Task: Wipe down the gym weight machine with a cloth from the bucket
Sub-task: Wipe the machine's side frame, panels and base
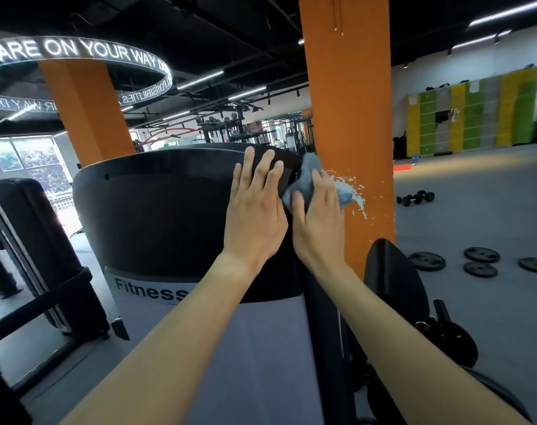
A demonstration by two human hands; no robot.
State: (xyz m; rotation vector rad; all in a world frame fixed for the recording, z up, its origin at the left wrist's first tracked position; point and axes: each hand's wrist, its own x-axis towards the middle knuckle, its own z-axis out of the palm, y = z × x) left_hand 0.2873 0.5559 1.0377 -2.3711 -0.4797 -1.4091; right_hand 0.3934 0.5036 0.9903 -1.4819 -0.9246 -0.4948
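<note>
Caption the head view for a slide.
Right hand holds a blue cloth against the black machine cover; left hand rests flat on it.

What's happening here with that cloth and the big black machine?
A person is wiping down a gym weight machine. The right hand grips a blue-grey cloth against the upper right edge of the machine's black cover, beside an orange pillar. The left hand rests flat on the cover, fingers straight. Weight plates and dumbbells lie on the floor beyond.
</note>
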